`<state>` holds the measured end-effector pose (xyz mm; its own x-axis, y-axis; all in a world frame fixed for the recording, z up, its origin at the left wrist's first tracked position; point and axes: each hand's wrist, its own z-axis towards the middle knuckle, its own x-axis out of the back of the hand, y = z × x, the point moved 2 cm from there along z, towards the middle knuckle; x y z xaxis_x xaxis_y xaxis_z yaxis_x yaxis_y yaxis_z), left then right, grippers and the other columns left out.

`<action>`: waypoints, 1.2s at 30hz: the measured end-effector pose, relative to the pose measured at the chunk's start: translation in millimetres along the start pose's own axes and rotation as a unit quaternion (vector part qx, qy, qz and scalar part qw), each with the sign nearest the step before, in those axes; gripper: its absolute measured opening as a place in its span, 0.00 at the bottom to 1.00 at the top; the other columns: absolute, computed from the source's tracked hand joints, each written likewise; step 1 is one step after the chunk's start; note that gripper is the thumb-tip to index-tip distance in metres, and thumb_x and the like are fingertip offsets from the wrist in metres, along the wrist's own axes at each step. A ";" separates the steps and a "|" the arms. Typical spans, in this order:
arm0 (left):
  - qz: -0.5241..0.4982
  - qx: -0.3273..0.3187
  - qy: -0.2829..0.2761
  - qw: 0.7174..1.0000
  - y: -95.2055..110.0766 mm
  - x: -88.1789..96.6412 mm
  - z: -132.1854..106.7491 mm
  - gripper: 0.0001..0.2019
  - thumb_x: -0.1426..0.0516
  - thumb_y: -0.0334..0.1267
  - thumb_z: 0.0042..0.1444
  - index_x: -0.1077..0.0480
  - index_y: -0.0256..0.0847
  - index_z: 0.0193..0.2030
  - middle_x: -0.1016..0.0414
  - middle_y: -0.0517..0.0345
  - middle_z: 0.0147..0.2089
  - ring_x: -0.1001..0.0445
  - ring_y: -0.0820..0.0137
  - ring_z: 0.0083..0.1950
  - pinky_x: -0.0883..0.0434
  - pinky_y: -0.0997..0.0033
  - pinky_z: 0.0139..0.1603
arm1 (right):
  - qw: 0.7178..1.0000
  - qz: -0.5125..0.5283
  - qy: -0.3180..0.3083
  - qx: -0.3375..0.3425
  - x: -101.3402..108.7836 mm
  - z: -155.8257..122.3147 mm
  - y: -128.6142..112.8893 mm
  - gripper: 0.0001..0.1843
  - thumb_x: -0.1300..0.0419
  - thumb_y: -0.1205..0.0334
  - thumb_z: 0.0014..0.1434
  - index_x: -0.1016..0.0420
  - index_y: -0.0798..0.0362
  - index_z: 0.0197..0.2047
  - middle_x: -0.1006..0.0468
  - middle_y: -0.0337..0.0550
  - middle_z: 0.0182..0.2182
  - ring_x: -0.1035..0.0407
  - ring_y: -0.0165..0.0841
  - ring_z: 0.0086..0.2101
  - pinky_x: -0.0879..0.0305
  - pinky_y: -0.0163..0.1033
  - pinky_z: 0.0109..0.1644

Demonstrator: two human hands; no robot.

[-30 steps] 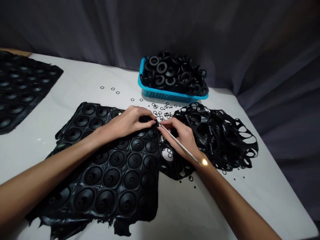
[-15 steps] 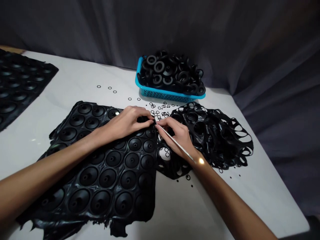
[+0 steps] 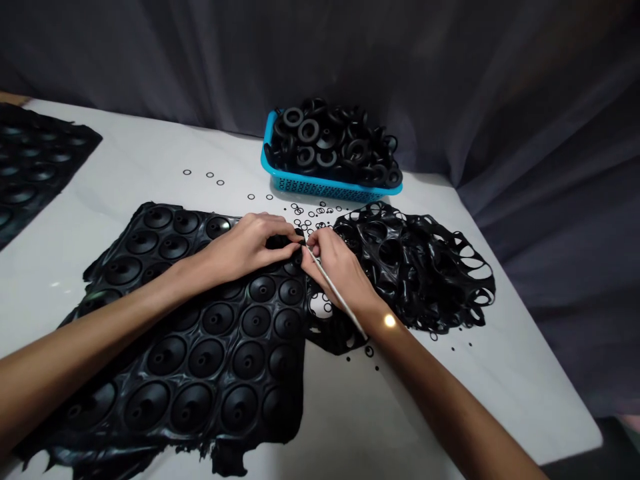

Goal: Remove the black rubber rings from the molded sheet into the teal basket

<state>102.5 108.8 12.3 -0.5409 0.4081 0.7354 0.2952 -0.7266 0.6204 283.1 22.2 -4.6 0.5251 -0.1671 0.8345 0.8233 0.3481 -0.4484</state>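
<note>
A moulded black rubber sheet [image 3: 206, 357] with rows of raised round parts lies before me. My left hand [image 3: 250, 248] rests over its far right portion, thumb and fingers pinching a small black piece of rubber at the corner; whether that piece is still joined to the sheet is hidden. Close against those fingertips, my right hand [image 3: 336, 267] is closed around a thin pale rod [image 3: 331, 285]. The rod's tip meets the rubber at the left fingertips, and its other end runs back along my right wrist.
Beyond my hands stands a blue basket [image 3: 330, 189] heaped with black rubber rings [image 3: 308, 131]. To the right lies a crumpled rubber web full of holes [image 3: 425, 273]. Small thin rings [image 3: 221, 183] and black bits are scattered around. Another moulded sheet [image 3: 40, 160] sits at far left.
The whole view has shifted slightly, so things appear further left. My right fingers have curled and turned a little around the rod. My left hand keeps its pinch.
</note>
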 end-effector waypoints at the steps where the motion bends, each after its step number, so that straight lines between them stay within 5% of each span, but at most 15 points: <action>1: 0.003 -0.005 -0.004 1.000 0.6 0.3 -0.3 0.13 0.42 0.44 0.70 0.19 0.39 0.47 0.16 0.51 0.43 0.20 0.63 0.45 0.27 0.65 0.49 | 1.000 -0.027 -0.009 0.006 -1.1 1.0 -0.4 0.04 0.49 0.63 0.74 0.35 0.51 0.45 0.25 0.48 0.41 0.29 0.39 0.41 0.29 0.45 0.46; 7: 0.012 -0.003 -0.026 1.000 0.2 2.8 -0.9 0.15 0.44 0.46 0.71 0.19 0.39 0.49 0.16 0.50 0.45 0.19 0.61 0.47 0.26 0.64 0.52 | 0.981 -0.171 -0.050 0.075 -1.5 8.1 -3.4 0.09 0.51 0.69 0.73 0.30 0.52 0.46 0.23 0.51 0.41 0.29 0.42 0.46 0.30 0.44 0.47; 14: -0.006 0.006 -0.025 1.000 -2.6 2.1 -0.7 0.15 0.43 0.47 0.70 0.19 0.40 0.45 0.15 0.51 0.43 0.19 0.63 0.44 0.27 0.66 0.49 | 0.975 -0.176 -0.066 0.122 -0.4 12.4 5.6 0.11 0.51 0.69 0.74 0.27 0.54 0.48 0.21 0.50 0.40 0.28 0.40 0.43 0.34 0.41 0.39; 22: -0.034 0.003 -0.033 0.999 -8.5 0.6 8.0 0.15 0.41 0.49 0.65 0.22 0.39 0.38 0.20 0.59 0.32 0.26 0.71 0.32 0.31 0.72 0.38 | 0.996 -0.055 -0.047 0.058 -1.1 11.6 4.4 0.10 0.49 0.72 0.72 0.31 0.51 0.41 0.25 0.42 0.35 0.31 0.35 0.37 0.38 0.40 0.41; 36: -0.017 0.038 -0.032 0.999 -6.0 0.2 8.7 0.15 0.40 0.49 0.63 0.22 0.38 0.38 0.20 0.58 0.34 0.27 0.70 0.34 0.33 0.73 0.37 | 0.997 0.065 -0.011 0.037 1.4 11.9 8.4 0.10 0.46 0.72 0.70 0.36 0.50 0.37 0.33 0.36 0.31 0.38 0.32 0.34 0.45 0.39 0.39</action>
<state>107.5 118.0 11.1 -0.5013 0.4680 0.7278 0.3370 -0.6691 0.6624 288.2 35.9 -3.5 0.6211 -0.0961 0.7779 0.7299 0.4323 -0.5294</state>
